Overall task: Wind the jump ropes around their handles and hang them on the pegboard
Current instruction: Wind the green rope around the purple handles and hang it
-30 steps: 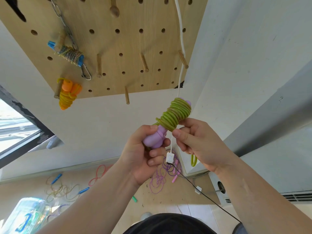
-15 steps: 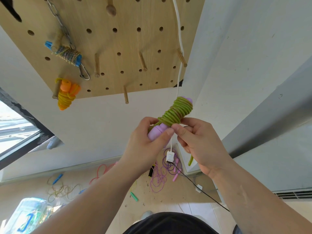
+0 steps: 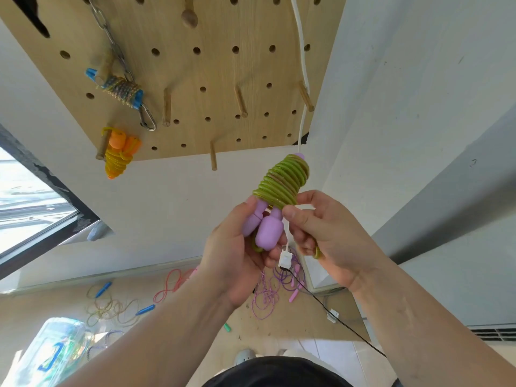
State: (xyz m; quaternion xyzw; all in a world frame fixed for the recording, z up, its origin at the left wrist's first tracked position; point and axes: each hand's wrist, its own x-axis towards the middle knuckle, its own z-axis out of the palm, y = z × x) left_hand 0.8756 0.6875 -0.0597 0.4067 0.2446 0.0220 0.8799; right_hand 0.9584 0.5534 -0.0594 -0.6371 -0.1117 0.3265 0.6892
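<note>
The pegboard [image 3: 195, 68] sits above, well apart from the bundle, which has swung more upright in the last second. The left hand [image 3: 234, 263] has slid down and now grips the two handles [image 3: 268, 233], side by side. The right hand [image 3: 332, 244] pinches the bottom turn of the green rope [image 3: 282, 182], its short tail [image 3: 317, 252] curled in the lower fingers. I judge the winding done: secure the tail, then make for the bare peg [image 3: 213, 156].
</note>
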